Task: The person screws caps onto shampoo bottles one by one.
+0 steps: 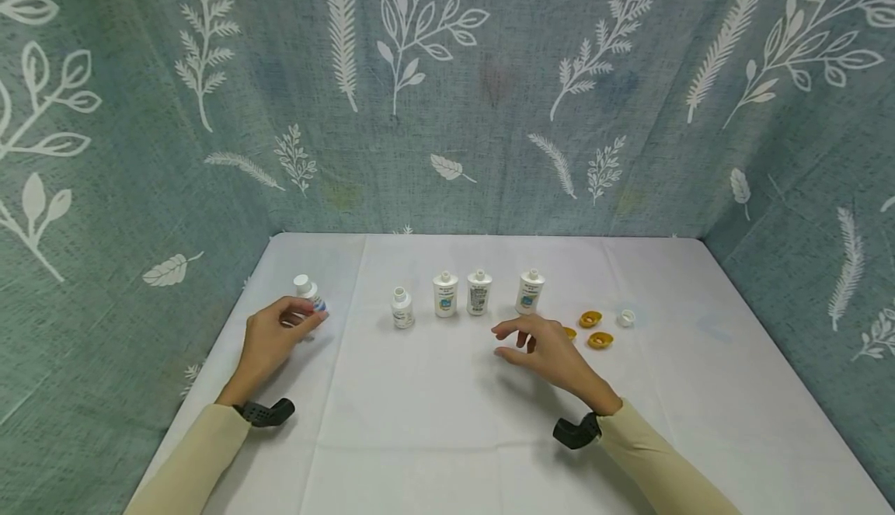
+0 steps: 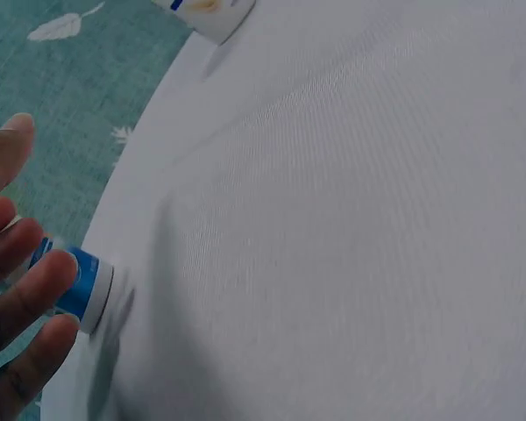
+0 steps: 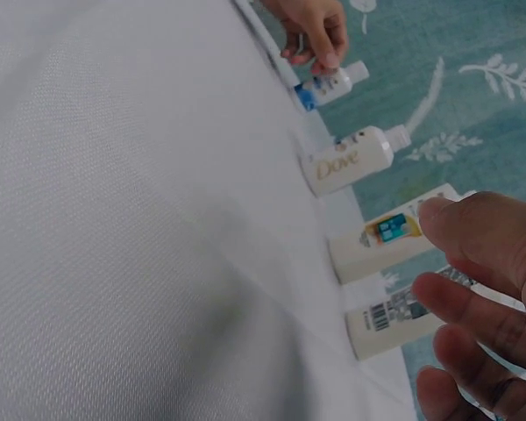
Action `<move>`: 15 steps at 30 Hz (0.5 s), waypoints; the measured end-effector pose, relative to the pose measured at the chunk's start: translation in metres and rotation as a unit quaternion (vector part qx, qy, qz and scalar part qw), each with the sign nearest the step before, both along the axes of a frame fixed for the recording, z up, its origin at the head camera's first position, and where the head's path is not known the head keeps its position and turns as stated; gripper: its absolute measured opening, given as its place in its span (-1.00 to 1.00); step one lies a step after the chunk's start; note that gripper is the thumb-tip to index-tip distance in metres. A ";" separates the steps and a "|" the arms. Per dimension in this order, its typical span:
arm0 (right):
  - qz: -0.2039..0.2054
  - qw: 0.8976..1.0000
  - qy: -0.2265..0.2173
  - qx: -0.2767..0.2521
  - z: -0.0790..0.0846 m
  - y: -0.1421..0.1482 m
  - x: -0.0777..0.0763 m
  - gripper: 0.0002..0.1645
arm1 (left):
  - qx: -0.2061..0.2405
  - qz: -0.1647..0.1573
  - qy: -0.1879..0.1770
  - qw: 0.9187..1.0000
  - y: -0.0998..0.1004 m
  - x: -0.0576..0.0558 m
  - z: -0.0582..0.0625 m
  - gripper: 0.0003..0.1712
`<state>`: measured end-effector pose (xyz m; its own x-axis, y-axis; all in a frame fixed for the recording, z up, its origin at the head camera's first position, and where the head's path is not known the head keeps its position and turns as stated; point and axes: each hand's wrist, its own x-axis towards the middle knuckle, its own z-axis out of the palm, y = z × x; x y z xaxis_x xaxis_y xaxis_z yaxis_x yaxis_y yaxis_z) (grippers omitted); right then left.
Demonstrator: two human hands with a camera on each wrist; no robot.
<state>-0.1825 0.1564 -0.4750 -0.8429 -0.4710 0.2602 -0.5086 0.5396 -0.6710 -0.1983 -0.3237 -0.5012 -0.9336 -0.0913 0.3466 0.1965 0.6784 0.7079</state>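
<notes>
At the left of the table stands a small white bottle (image 1: 308, 288) with a white cap and a blue label band, partly covered by my left hand (image 1: 269, 344). In the left wrist view, the spread fingers (image 2: 39, 289) overlap the blue label (image 2: 81, 285), with the thumb apart from them. My right hand (image 1: 552, 356) hovers over the table, fingers loosely bent and holding nothing. Just behind it is a white oval bottle (image 1: 530, 294) without a cap. Two similar uncapped bottles, one (image 1: 445, 297) beside the other (image 1: 478, 296), stand to its left.
A small uncapped Dove bottle (image 1: 402, 311) stands between the left hand and the oval bottles. Right of the right hand lie yellow oval caps (image 1: 600, 341), one partly hidden by that hand, and a round white cap (image 1: 626, 318). Patterned green cloth (image 1: 447, 95) surrounds the white table (image 1: 405, 406).
</notes>
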 end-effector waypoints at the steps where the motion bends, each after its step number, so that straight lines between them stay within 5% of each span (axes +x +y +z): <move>1: 0.000 1.000 0.000 0.000 0.000 0.000 0.000 -0.65 | -0.001 -0.009 0.001 1.000 0.003 0.000 0.001 -0.61; 15: -0.019 1.000 0.000 0.003 0.003 0.004 0.004 -0.68 | -0.020 -0.104 0.012 0.994 0.050 -0.008 0.014 -0.52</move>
